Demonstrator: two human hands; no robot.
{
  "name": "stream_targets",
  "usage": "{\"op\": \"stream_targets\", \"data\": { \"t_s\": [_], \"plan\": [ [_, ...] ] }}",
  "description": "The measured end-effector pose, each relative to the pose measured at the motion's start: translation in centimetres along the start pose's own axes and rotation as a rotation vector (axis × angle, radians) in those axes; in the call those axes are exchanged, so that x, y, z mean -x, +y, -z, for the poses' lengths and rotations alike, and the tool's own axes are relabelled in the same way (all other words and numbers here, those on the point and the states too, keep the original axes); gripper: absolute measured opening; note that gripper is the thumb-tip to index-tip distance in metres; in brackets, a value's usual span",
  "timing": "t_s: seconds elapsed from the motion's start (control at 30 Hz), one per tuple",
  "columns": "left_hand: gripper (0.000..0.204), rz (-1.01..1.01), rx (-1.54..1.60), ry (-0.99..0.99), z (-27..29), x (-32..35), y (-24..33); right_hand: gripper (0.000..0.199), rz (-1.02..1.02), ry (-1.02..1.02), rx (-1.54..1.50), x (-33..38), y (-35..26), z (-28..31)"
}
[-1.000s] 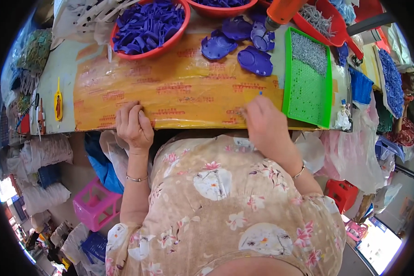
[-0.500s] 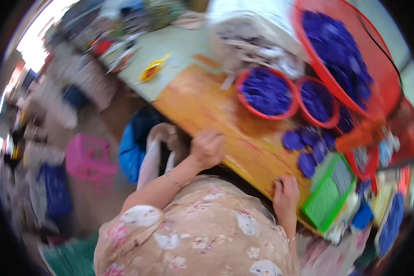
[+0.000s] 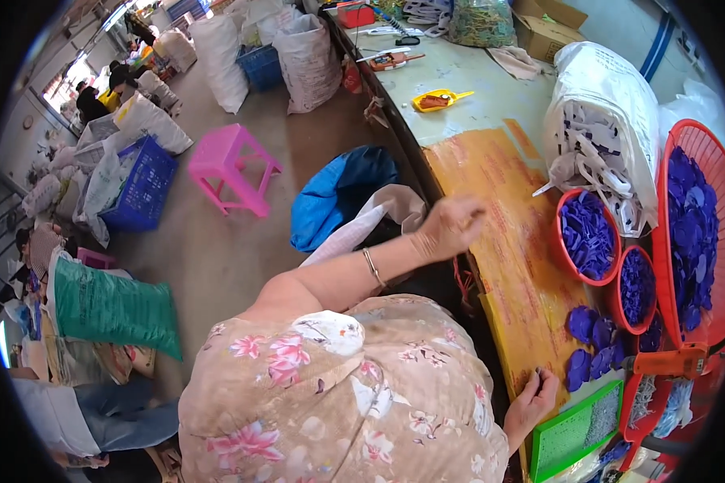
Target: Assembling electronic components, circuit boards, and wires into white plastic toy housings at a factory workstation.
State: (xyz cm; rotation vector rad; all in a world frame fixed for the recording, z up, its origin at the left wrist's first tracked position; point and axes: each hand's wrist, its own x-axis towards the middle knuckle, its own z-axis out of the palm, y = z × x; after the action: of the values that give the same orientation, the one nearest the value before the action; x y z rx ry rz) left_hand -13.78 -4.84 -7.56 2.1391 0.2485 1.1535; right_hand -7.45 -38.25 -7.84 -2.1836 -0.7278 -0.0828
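My left hand (image 3: 453,228) hangs over the near edge of the table with its fingers curled closed; whatever they hold, if anything, is hidden. Resting by the table edge farther right, my right hand (image 3: 533,402) has its fingers drawn together, with a tiny dark spot at the tips too small to name. Just beyond it lie several purple disc-shaped pieces (image 3: 578,369). Next to that hand is a green tray (image 3: 542,451) of small grey parts. An orange power screwdriver (image 3: 669,362) lies past the tray.
Two red bowls (image 3: 561,248) of purple parts stand beside a large red basket (image 3: 664,209) of purple discs. A white sack (image 3: 600,80) spills white pieces. A yellow scoop (image 3: 457,97) lies farther off. On the floor are a pink stool (image 3: 225,149), a blue bag (image 3: 318,213) and a green sack (image 3: 121,310).
The view has swung left, so the table now sits farther right and more floor shows. My left hand is still closed near the table edge, and my right hand stays near the green tray.
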Motion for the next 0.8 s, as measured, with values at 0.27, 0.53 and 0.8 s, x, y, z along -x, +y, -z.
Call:
{"op": "stream_targets", "data": {
  "t_s": [0.27, 0.53, 0.8],
  "plan": [
    [0.037, 0.191, -0.483, 0.634, 17.5, -7.4, -6.0, 0.010, -0.009, 0.004, 0.036, 0.5, -0.1, 0.1],
    [0.030, 0.393, -0.665, 0.452, 26.6, -2.7, -9.5, 0.012, 0.008, -0.018, 0.085, 0.0, -0.2, -0.2],
    [0.035, 0.679, -0.519, -0.613, 8.9, 14.5, -5.6, 0.013, -0.038, -0.052, 0.136, 0.1, -0.4, 0.2]
  ]
}}
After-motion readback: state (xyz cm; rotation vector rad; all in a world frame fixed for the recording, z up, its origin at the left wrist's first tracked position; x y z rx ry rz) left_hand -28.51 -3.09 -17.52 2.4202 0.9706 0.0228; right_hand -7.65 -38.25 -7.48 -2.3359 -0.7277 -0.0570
